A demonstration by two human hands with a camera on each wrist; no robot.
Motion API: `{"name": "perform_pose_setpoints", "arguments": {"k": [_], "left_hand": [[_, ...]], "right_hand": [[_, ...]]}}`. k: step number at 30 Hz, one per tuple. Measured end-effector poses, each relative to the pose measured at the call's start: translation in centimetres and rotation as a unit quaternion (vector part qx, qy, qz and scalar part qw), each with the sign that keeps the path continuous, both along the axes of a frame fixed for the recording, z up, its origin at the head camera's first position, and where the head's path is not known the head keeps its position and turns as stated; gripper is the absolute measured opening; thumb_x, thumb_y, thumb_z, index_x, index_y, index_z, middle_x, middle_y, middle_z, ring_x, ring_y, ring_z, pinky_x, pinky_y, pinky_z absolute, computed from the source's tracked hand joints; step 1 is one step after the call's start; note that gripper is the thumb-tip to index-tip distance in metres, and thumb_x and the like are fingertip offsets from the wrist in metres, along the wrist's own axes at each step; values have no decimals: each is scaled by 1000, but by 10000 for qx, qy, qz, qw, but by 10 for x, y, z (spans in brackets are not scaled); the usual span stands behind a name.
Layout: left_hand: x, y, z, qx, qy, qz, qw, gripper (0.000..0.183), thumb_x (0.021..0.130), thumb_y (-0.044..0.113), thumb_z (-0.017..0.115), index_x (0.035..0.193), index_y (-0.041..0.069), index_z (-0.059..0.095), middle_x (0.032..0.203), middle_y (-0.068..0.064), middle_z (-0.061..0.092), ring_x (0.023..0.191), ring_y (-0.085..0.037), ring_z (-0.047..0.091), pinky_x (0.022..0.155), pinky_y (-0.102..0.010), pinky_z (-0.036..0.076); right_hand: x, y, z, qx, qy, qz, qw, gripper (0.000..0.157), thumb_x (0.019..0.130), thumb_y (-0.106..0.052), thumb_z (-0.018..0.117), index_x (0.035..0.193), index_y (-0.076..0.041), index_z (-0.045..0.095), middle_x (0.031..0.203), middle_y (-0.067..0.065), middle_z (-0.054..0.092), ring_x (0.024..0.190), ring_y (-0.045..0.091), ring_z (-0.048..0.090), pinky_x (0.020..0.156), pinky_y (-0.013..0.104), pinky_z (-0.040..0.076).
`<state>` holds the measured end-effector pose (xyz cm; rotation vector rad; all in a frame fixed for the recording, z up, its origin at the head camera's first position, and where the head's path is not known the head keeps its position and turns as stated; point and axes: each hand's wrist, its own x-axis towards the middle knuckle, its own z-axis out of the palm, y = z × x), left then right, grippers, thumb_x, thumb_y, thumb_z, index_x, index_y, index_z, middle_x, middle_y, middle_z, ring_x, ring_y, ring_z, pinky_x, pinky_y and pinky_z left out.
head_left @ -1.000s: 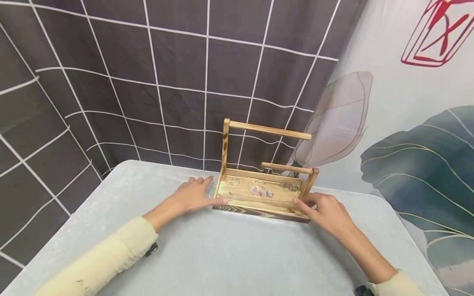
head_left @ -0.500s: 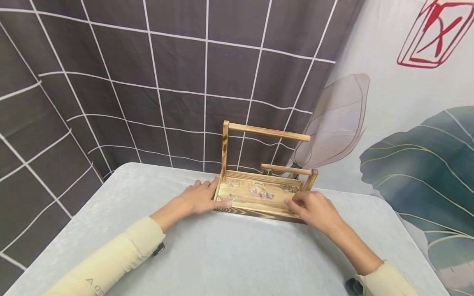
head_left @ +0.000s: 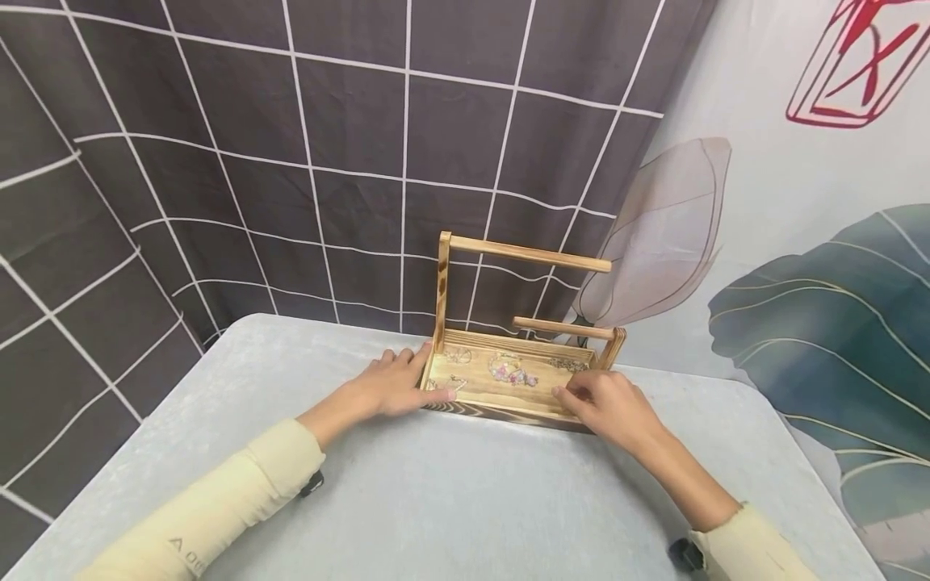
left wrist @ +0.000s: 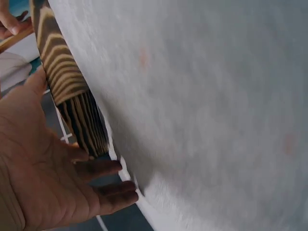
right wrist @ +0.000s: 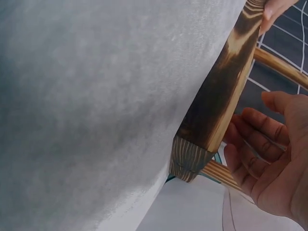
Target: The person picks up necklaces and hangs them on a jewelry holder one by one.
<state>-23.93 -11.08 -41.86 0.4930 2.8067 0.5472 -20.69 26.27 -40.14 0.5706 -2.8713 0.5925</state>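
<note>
Your left hand (head_left: pixel 395 386), loosely spread and gripping nothing, flanks the left end of the scorched-grain wooden tray (head_left: pixel 501 398); your right, (head_left: pixel 613 407) fingers slackly bent and apparently bare, hovers over its right end. Pink-beaded jewellery (head_left: pixel 514 376) and a dark metal chain (head_left: pixel 569 365) already lie inside; placing looks well along, adjusting perhaps unfinished. The tray sits on the pale grey cloth-covered table (head_left: pixel 465 500).

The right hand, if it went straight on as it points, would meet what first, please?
Probably the pink-beaded bracelet in the wooden tray; the height of the right hand above it is unclear, so it might pass over.
</note>
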Motion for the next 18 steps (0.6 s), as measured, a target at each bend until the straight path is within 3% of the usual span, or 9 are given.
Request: {"name": "perform_pose_setpoints", "arguments": {"k": [1,5,8,9,11,13,15,18], "left_hand": [[-1,0,-1,156,-5,68,9999,115,103,80,58,180,4,21,172,-33,44,159,-58,40,135,-78,36],[-23,1,-28,799,305,272,9960,111,97,73,73,172,-1,39,156,-31,59,137,-50,56,122,-75,50],[-43,3,-49,1102,498,414,9918,93,96,59,79,162,-2,55,141,-22,73,120,-38,68,112,-61,63],[-48,4,-50,1215,394,479,9906,86,97,53,80,160,-2,57,133,-21,77,111,-36,73,103,-56,68],[-47,7,-42,1569,-72,709,9850,76,100,39,79,160,-2,56,127,-20,80,91,-30,79,86,-47,73],[-41,9,-27,2064,-702,1013,9707,71,103,30,75,162,-2,52,126,-23,78,74,-27,76,64,-40,73],[-32,10,-11,2636,-1403,1366,9446,66,106,20,70,164,-3,47,125,-28,75,69,-27,74,53,-37,70],[-23,9,5,3216,-2036,1744,9081,55,109,10,63,161,-4,50,121,-25,73,82,-25,74,60,-35,73]], "right_hand": [[0,-1,1,-4,21,13,10000,27,108,-34,77,84,-22,81,78,-9,76,69,6,60,62,34,58],[1,-4,2,-4,-3,18,10000,29,108,-33,77,81,-23,80,76,-9,74,69,7,59,61,31,55],[1,-6,2,-10,-12,34,10000,29,108,-32,78,80,-23,79,77,-9,74,71,6,61,62,32,55],[1,-6,1,-14,2,48,10000,28,107,-31,78,80,-23,79,78,-9,75,71,6,62,63,32,57],[1,-7,0,-41,28,70,10000,27,107,-31,78,81,-23,80,79,-9,76,74,5,65,65,33,59],[0,-8,0,-42,26,72,10000,28,107,-31,78,80,-23,79,78,-10,75,74,5,65,65,34,60],[-2,-9,-1,-64,11,71,10000,30,108,-31,77,79,-23,78,77,-9,75,73,6,65,66,34,60],[-4,-10,-1,-120,-57,78,9999,31,108,-32,77,80,-21,79,77,-9,75,73,5,65,66,34,61]]}}
